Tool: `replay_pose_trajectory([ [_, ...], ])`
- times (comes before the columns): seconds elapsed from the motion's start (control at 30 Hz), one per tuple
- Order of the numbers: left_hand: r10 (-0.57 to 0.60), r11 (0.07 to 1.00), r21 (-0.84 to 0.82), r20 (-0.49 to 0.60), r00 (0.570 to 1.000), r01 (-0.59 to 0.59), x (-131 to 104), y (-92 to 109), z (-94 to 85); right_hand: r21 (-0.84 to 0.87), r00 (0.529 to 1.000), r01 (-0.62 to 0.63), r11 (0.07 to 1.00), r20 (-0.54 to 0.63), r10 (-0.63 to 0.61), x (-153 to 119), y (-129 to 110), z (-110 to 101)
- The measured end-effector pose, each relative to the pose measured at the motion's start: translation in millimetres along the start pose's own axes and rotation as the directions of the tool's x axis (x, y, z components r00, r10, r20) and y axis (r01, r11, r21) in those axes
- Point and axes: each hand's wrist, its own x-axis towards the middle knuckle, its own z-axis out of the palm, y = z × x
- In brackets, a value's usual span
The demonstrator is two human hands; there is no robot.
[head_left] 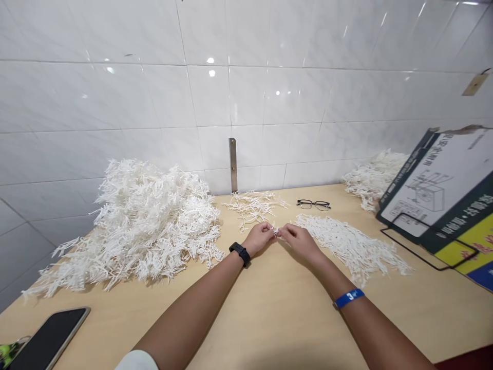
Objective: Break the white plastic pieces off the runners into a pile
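My left hand (260, 238) and my right hand (298, 240) meet over the middle of the table, fingers pinched on a small white branched piece (275, 231) between them. A large heap of white branched pieces (154, 226) rises to the left. Just beyond my hands lies a small loose cluster of similar pieces (256, 205). Beside my right hand, a flat pile of thin white pieces (350, 244) spreads to the right.
Black-framed glasses (314, 204) lie near the wall. A printed box (435, 190) leans at the right, with another white pile (373, 177) behind it and a black wire frame (427, 249) in front. A phone (50, 339) lies at the near left.
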Motion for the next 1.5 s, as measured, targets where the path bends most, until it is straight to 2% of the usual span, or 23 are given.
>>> replay_pose_trajectory([
  [0.07,0.043,0.989,0.142,0.004,0.999,-0.043,-0.1,-1.8,0.7,-0.022,0.997,0.021,1.0,0.075,-0.02,-1.1,-0.2,3.6],
  [0.17,0.062,0.976,0.209,0.034,0.997,-0.068,0.4,-4.1,0.5,-0.047,0.995,0.024,0.999,0.098,-0.02,0.1,3.3,2.5],
  [0.3,0.066,0.994,0.08,0.096,0.993,-0.074,0.6,-4.4,-1.0,0.011,0.993,0.029,1.0,0.113,-0.03,2.6,5.2,0.6],
  [0.43,0.04,0.997,-0.069,0.17,0.985,-0.028,-2.6,1.0,-4.0,0.193,0.983,0.02,0.981,0.178,-0.055,1.8,3.6,4.4],
  [0.57,0.023,0.986,-0.167,0.229,0.973,0.016,-8.4,8.6,-6.2,0.461,0.961,-0.09,0.883,0.274,-0.045,-2.1,2.8,10.0],
  [0.63,0.002,0.972,-0.228,0.255,0.967,0.058,-10.3,10.3,-6.7,0.534,0.947,-0.143,0.833,0.317,-0.041,-3.8,0.8,10.6],
  [0.77,-0.037,0.942,-0.302,0.332,0.942,0.144,-10.3,8.5,-7.9,0.527,0.949,-0.146,0.837,0.314,-0.032,-4.4,-6.4,6.5],
  [0.93,-0.03,0.925,-0.335,0.403,0.915,0.178,-9.3,7.7,-10.7,0.48,0.953,-0.094,0.872,0.297,-0.061,-3.1,-5.9,2.0],
  [1.03,-0.046,0.917,-0.341,0.423,0.905,0.206,-11.2,11.5,-12.7,0.524,0.945,-0.121,0.843,0.321,-0.064,-3.8,-1.2,2.8],
  [1.23,-0.076,0.903,-0.34,0.474,0.877,0.262,-12.1,13.6,-17.0,0.582,0.914,-0.268,0.768,0.406,0.011,-7.4,-7.3,2.7],
  [1.4,-0.059,0.855,-0.418,0.51,0.858,0.307,-10.4,14.7,-20.6,0.661,0.931,-0.229,0.714,0.364,-0.039,-8.1,-13.7,2.9],
  [1.5,-0.071,0.847,-0.422,0.512,0.856,0.323,-11.2,16.7,-20.7,0.668,0.94,-0.211,0.714,0.34,-0.04,-7.4,-13.0,3.9],
])
